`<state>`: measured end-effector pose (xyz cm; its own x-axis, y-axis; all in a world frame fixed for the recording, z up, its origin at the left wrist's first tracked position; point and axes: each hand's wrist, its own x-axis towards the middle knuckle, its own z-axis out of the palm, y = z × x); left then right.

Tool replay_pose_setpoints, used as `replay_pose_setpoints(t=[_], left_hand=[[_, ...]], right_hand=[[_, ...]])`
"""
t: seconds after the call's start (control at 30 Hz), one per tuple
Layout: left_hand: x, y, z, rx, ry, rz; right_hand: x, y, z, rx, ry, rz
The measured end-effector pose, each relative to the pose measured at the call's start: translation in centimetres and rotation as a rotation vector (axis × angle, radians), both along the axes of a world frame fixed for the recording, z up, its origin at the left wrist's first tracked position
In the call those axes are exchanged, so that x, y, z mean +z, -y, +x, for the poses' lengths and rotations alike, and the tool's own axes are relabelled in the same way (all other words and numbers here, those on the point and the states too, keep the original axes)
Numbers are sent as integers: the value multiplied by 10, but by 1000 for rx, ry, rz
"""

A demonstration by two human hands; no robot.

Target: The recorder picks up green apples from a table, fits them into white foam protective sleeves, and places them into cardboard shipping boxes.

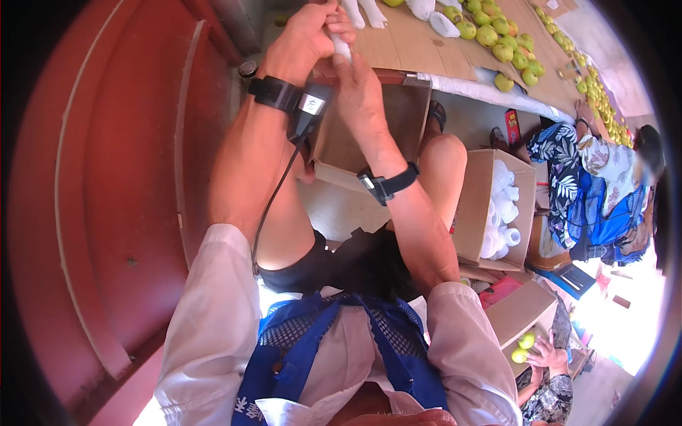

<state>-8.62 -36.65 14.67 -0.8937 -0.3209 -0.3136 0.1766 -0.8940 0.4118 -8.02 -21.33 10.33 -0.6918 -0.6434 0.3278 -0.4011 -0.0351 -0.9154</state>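
Observation:
Both of my hands meet at the near left edge of a cardboard-covered table (394,45). My left hand (314,32) has its fingers curled around a white foam net sleeve (341,48). Thumb and fingers of my right hand (359,80) pinch the lower end of that sleeve. Whether anything is inside it cannot be seen. More white foam sleeves (443,25) lie on the cardboard beyond, beside a pile of green fruit (501,50).
An open cardboard box (341,177) stands between my legs; another box (474,202) holding foam sleeves (501,213) is at the right. A red door (133,160) rises at the left. Two people sit at the right, one with a hand (549,354) by green fruits (519,355).

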Motion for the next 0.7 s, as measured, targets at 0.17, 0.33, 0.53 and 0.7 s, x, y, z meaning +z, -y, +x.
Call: replay_pose_setpoints(t=[0.17, 0.33, 0.53, 0.7], left_hand=[[-4, 9, -1, -10, -103, -102], [11, -5, -4, 79, -64, -147], [-10, 29, -3, 57, -138, -86], [10, 6, 0, 185, 1, -102]], right_hand=[[27, -17, -14, 270, 404, 27], [35, -29, -32, 337, 526, 14], [38, -10, -22, 341, 329, 84], [36, -8, -39, 228, 183, 160]])
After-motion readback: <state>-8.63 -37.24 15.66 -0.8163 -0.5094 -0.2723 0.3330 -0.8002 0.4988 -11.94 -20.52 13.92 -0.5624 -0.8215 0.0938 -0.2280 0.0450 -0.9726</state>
